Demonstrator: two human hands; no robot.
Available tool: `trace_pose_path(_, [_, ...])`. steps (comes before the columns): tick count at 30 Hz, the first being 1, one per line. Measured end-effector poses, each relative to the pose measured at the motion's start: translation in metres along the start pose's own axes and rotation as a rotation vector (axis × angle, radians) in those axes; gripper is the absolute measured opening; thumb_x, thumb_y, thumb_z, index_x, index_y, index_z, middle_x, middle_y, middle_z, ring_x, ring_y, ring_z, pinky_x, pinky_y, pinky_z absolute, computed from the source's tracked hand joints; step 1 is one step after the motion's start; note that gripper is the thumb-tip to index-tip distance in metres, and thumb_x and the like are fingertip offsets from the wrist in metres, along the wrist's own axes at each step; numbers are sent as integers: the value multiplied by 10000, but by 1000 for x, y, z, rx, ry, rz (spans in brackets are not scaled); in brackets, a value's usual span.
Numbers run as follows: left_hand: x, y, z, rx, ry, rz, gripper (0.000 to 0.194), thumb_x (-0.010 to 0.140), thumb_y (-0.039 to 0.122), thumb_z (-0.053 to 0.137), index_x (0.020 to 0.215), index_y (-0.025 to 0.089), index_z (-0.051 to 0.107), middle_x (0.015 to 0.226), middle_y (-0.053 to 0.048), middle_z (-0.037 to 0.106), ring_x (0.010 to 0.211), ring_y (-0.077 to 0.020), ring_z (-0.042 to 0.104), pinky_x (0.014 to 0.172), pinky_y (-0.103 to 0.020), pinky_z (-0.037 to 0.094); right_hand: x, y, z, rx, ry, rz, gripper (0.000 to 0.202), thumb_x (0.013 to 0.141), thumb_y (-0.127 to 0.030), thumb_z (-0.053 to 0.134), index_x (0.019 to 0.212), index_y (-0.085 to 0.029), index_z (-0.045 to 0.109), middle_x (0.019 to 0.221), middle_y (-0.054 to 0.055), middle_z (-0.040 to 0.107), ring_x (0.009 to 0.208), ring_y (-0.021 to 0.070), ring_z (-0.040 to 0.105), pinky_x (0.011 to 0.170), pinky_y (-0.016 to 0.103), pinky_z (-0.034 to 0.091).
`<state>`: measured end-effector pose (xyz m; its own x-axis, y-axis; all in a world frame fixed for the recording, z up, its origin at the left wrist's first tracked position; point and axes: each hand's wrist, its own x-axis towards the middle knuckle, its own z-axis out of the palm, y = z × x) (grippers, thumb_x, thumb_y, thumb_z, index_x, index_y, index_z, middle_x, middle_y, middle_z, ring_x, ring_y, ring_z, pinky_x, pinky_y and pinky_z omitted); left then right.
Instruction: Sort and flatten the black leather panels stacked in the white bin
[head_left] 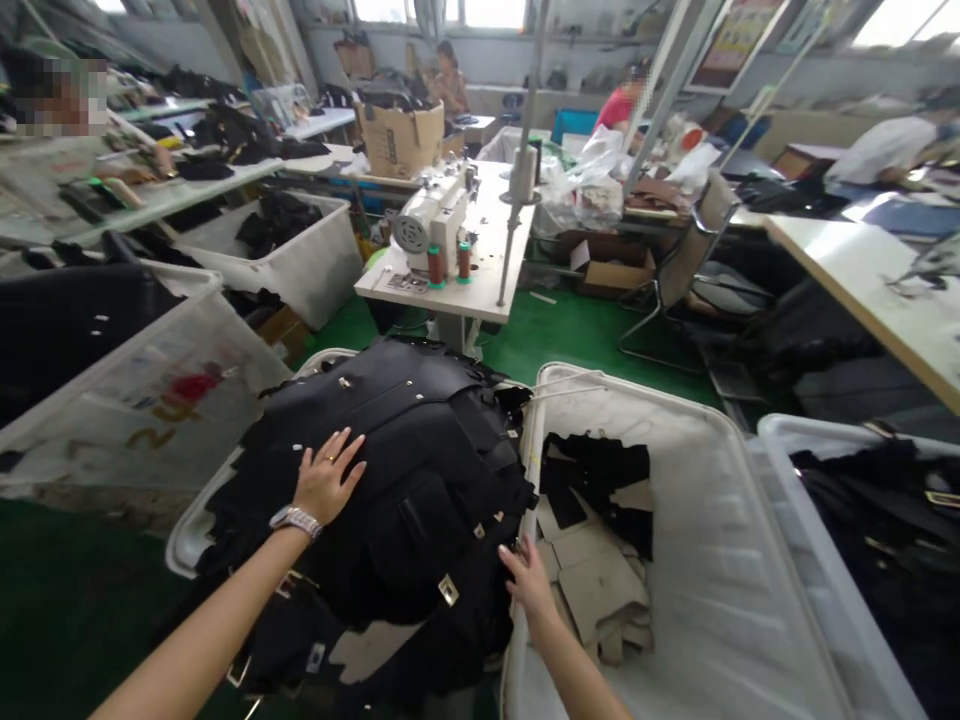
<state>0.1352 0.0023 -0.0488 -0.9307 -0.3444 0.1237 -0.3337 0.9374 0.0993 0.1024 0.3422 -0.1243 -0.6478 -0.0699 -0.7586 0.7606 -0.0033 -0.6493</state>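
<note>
A tall heap of black leather bag pieces point(420, 470) with small metal clasps overflows a white plastic bin point(187, 535) in front of me. My left hand point(326, 478), a watch on its wrist, lies flat with fingers spread on top of the heap. My right hand point(527, 578) touches the heap's right edge, down between it and the neighbouring white bin point(697, 560). That bin holds a few black and beige cut pieces point(600, 560) at its bottom.
More white bins stand at the left point(142, 390) and far right point(840, 470), both with black material. A sewing machine point(431, 215) sits on a white table point(487, 260) ahead. A metal chair point(690, 260) stands on the green floor. Other people work at tables behind.
</note>
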Motion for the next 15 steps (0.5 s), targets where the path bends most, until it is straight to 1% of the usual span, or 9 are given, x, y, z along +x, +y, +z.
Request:
trace_pose_path(2, [-5,-4,-3,-16,-6,30,478,845,420,236,1201,190,456,1325,-106,377,1212,-268,341,957,-531,265,-11,16,-53,29,116,56,864,382,-499,711,1125,-159,431,1228,177,419,1123,313,412,741,369,453])
trace_pose_path(4, [-10,-7,-5,-33,-14,47,482,844,430,225,1183,187,465,1315,-109,390,1201,-275,358,945,-536,280,-23,31,-109,59,232,124,783,322,-494,706,984,-145,478,1149,188,466,1106,333,421,689,345,461])
trace_pose_path(6, [-16,-8,-7,-48,-21,59,480,843,445,222,1175,191,459,1317,-97,392,1188,-271,378,941,-533,286,-36,45,-160,100,330,176,707,295,-493,690,880,-156,481,1064,167,506,1086,336,439,645,310,462])
trace_pose_path(8, [-21,-7,-10,-55,-24,81,485,835,468,215,1160,196,451,1336,-76,369,1172,-271,397,935,-526,296,-49,56,-205,152,412,202,669,284,-484,675,834,-165,469,1033,146,509,1081,332,445,616,274,459])
trace_pose_path(10, [-24,-3,-13,-44,-42,104,490,827,485,207,1152,200,438,1365,-56,322,1169,-277,396,929,-522,300,-58,66,-242,200,474,211,652,278,-467,666,821,-170,460,1019,133,505,1086,336,440,596,256,459])
trace_pose_path(12, [-25,3,-19,-10,-85,93,496,825,492,200,1165,204,417,1384,-55,281,1186,-289,369,927,-534,286,-59,74,-273,230,505,226,638,279,-444,663,818,-169,461,985,126,514,1081,347,442,580,260,463])
trace_pose_path(14, [-30,14,-29,39,-130,23,523,816,509,196,1185,203,406,1379,-79,288,1210,-301,331,917,-557,271,-53,80,-302,239,499,243,616,291,-432,659,814,-169,465,962,119,522,1077,352,444,579,273,472])
trace_pose_path(15, [-35,23,-36,65,-152,-31,545,806,524,196,1194,202,403,1373,-95,296,1222,-308,310,908,-573,266,-48,82,-316,239,477,255,610,294,-428,656,812,-171,462,961,117,521,1082,352,441,587,279,478])
